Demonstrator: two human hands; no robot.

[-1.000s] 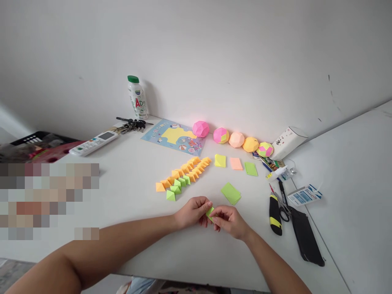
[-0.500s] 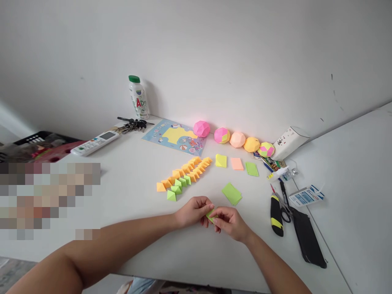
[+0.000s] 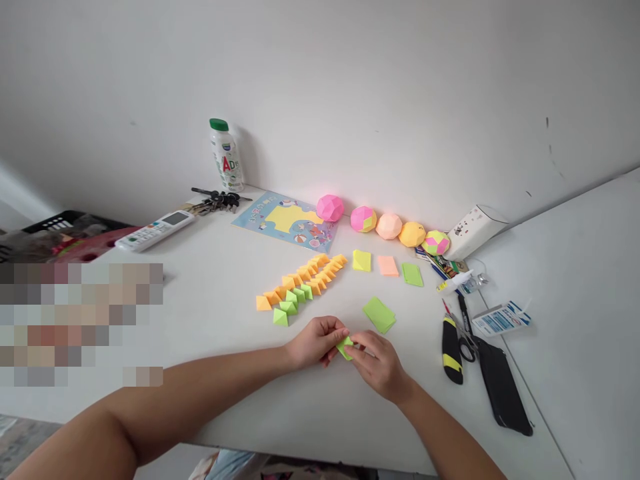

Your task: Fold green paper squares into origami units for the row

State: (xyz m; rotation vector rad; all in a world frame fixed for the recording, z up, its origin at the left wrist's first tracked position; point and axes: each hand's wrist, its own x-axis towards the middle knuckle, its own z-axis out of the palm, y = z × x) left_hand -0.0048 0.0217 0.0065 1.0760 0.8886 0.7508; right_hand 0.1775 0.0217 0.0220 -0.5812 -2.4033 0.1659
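Note:
A small folded green paper (image 3: 345, 347) is pinched between both hands near the table's front. My left hand (image 3: 319, 341) has its thumb and fingers closed on the paper's left side. On the other side, the fingertips of my right hand (image 3: 383, 365) grip it too. Just beyond lies a stack of flat green sheets (image 3: 379, 315). Folded orange pieces (image 3: 301, 275) stand in two rows up and to the left, with several folded green pieces (image 3: 289, 307) in front. Yellow (image 3: 362, 261), peach (image 3: 388, 265) and green (image 3: 413, 274) paper stacks lie farther back.
Paper balls (image 3: 389, 227) line the wall beside a patterned card (image 3: 286, 221). A bottle (image 3: 227, 157), keys (image 3: 220, 201) and a remote (image 3: 155, 231) are at left. A cutter (image 3: 452, 350), scissors (image 3: 467, 348) and black pouch (image 3: 504, 387) lie at right.
Both hands still hold the green paper. The right hand's fingers have shifted slightly, and more of the paper's face shows between the hands.

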